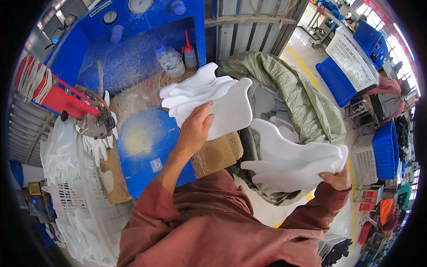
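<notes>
A stack of thin white foam-like cut-outs with wavy edges (pixel 231 109) leans on the work table's right side. My left hand (pixel 194 129) is closed on its near left edge, with thumb and forefinger on the front piece and the other fingers partly hidden. Out to the right, my right hand (pixel 339 179) grips the end of a second bundle of white cut-outs (pixel 289 162). That bundle is tilted over the mouth of a large grey-green woven sack (pixel 307 104). Inside the sack lie more pale cut-outs (pixel 262 98).
A blue board (pixel 149 142) covers part of the worn table. At its back stand a clear plastic jar (pixel 170 62) and a red-tipped squeeze bottle (pixel 189 53). A red machine arm (pixel 66 95) reaches in from the left, above a white basket (pixel 82 196) of white pieces. Blue crates (pixel 336 80) stand far right.
</notes>
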`<state>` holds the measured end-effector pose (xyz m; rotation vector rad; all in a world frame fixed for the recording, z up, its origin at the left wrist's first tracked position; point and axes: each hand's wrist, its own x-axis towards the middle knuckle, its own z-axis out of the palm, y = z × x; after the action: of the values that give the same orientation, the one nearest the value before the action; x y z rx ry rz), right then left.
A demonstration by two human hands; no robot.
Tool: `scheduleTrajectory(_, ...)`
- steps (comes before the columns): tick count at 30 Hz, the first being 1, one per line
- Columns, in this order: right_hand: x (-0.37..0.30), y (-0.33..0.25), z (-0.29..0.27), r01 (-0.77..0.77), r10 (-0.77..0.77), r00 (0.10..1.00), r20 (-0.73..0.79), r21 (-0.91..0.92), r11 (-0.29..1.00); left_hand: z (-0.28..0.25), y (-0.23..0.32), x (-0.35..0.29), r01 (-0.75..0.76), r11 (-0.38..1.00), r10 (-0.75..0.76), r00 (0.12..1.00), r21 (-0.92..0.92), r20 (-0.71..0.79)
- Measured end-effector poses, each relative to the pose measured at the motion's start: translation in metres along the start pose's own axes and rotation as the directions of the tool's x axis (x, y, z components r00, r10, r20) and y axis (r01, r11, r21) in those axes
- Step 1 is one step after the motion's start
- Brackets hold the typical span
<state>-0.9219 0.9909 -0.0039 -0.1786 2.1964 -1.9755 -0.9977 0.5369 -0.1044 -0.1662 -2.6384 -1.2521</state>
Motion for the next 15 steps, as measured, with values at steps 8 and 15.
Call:
scheduleTrajectory(8, 0.018, -0.007, -0.026, 0.008, -0.041, 0.982, -0.184, -0.177, 0.984, 0.0, -0.016, -0.003, -0.084, 0.989, 0.084, 0.996, 0.119, 0.007)
scheduleTrajectory(15, 0.069, -0.007, 0.029, 0.304, -0.296, 0.947, -0.127, 0.053, 0.951, -0.017, -0.019, -0.032, 0.054, 0.987, -0.08, 0.983, -0.152, -0.168)
